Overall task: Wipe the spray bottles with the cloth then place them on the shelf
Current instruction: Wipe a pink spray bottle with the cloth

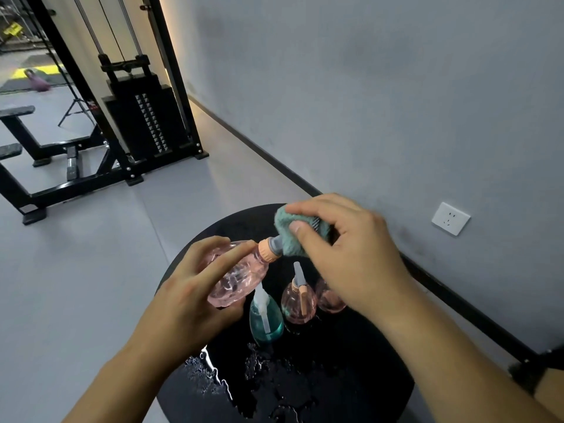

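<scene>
My left hand grips a clear pink spray bottle, tilted on its side above the round black table. My right hand holds a teal cloth wrapped around the bottle's spray head, just past its orange collar. Three more bottles stand upright on the table below: a teal one, a pink one, and another pink one partly hidden under my right hand.
Water drops and small puddles lie on the near part of the table. A grey wall with a white socket runs along the right. A black weight machine and bench stand on the grey floor at the far left.
</scene>
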`<action>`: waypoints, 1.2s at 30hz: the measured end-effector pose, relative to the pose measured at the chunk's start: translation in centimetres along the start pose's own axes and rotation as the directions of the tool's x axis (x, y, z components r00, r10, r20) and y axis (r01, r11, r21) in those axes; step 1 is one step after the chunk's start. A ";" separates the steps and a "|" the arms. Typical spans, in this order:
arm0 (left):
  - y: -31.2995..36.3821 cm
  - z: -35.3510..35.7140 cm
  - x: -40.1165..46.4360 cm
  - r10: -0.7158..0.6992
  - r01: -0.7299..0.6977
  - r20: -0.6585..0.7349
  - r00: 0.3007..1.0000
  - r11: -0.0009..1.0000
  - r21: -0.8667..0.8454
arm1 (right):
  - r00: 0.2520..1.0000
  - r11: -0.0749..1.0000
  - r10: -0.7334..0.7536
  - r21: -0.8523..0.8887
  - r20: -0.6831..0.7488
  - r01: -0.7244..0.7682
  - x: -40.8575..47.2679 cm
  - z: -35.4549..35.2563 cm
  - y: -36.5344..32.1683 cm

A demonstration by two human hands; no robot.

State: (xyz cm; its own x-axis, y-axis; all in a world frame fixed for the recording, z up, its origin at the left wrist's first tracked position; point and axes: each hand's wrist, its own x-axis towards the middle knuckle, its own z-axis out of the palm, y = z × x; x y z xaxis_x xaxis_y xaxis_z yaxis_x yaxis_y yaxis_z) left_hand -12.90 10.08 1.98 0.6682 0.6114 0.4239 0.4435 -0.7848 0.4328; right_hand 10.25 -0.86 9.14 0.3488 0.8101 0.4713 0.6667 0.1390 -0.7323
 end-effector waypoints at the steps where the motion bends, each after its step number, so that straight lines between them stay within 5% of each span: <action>1: 0.1 0.1 0.0 0.004 -0.004 0.007 1.000 1.000 0.007 | 0.999 1.000 -0.031 -0.005 0.024 0.031 -0.3 0.3 -0.3; 10: 0.7 -0.2 0.1 0.035 -0.039 -0.081 0.996 0.998 -0.040 | 0.988 0.996 0.051 -0.060 -0.146 -0.061 0.4 -0.7 2.3; 16: 0.5 -0.1 0.1 0.015 -0.020 -0.066 0.998 0.997 -0.070 | 0.999 1.000 -0.024 -0.002 -0.021 0.024 -0.3 -0.1 0.5; 23: 0.7 -0.2 0.0 0.002 -0.008 -0.069 0.998 0.995 -0.100 | 0.987 0.995 0.081 -0.046 -0.135 -0.088 0.4 -0.4 2.9; 29: 0.6 -0.2 0.0 -0.001 -0.006 -0.075 0.997 0.996 -0.093 | 0.999 1.000 0.001 0.003 -0.046 -0.001 0.0 -0.2 1.5; 36: 0.7 -0.1 0.0 0.002 -0.011 -0.091 0.996 0.995 -0.094 | 0.995 0.999 0.018 -0.048 -0.101 -0.023 0.3 -0.5 2.5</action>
State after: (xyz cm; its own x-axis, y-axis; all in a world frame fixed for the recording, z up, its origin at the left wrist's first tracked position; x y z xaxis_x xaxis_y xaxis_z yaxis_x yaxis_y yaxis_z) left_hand -12.70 9.57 2.37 0.6117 0.6166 0.4956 0.3782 -0.7782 0.5014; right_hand 12.32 -0.53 7.68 0.4258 0.7508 0.5049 0.6891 0.0926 -0.7188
